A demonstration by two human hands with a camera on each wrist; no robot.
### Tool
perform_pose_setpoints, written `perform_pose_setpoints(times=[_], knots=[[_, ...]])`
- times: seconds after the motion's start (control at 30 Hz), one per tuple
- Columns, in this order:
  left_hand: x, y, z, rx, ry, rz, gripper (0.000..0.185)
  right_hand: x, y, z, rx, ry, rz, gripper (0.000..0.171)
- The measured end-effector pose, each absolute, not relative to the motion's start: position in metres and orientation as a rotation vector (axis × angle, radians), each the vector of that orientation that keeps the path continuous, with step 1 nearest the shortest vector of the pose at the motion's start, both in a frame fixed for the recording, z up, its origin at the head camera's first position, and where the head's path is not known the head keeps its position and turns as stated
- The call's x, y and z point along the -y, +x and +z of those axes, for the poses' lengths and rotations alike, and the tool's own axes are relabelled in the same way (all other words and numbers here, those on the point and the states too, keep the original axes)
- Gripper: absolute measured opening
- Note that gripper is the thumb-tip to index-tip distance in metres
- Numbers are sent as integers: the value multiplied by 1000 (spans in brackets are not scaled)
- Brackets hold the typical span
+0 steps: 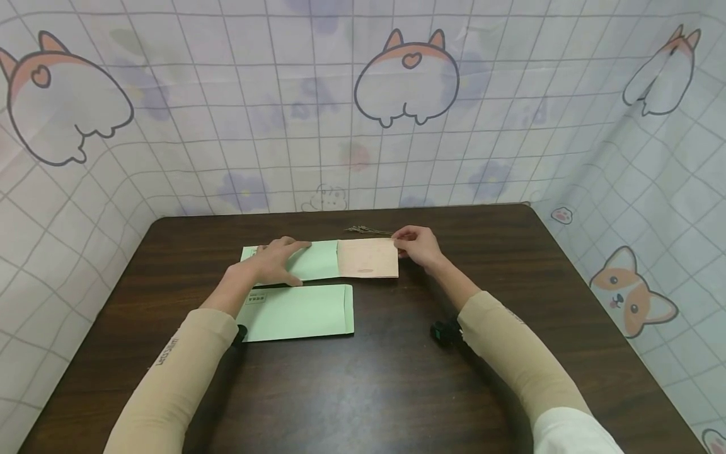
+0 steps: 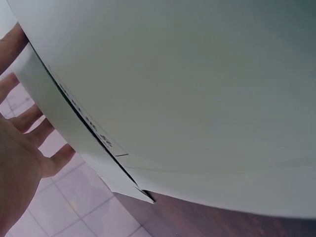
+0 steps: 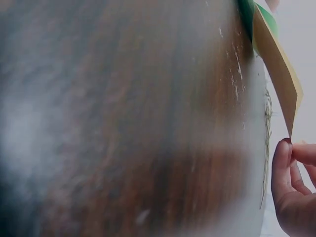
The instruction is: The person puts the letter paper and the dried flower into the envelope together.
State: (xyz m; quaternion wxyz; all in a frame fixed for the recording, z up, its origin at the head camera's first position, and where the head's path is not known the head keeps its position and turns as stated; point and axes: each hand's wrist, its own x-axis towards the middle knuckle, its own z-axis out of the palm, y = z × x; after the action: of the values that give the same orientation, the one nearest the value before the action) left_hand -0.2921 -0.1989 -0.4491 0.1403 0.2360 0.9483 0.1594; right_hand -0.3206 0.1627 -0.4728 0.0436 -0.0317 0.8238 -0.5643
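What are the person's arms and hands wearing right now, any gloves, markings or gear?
No gloves: both the left hand and right hand are bare. Both arms wear snug beige sleeves; the left sleeve bears small dark lettering, and a white cuff shows above the right. A small black device sits under each wrist.

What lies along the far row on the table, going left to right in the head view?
Left hand pressing on the far green envelope → peach card → right hand pinching the card's corner. The dried sprig lies just behind the card.
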Motion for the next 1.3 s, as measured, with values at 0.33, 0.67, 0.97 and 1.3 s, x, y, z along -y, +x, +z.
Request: perform_pose_setpoints(times=[0.33,0.67,0.97,1.3], knots=[[198,-294,-450,-2742,706,445,91,-152,-324,-475,-2504,-93,-1746,22],[198,-293,-450,-2737,692,443,92,-142,-325,-482,-2490,-60,-1800,17],[198,-294,-451,-2737,689,452,92,-133,-324,-480,-2408,-110,-1775,19],[198,-294,-450,-2730,678,447,92,-119,-322,-478,-2376,-164,-1753,21]])
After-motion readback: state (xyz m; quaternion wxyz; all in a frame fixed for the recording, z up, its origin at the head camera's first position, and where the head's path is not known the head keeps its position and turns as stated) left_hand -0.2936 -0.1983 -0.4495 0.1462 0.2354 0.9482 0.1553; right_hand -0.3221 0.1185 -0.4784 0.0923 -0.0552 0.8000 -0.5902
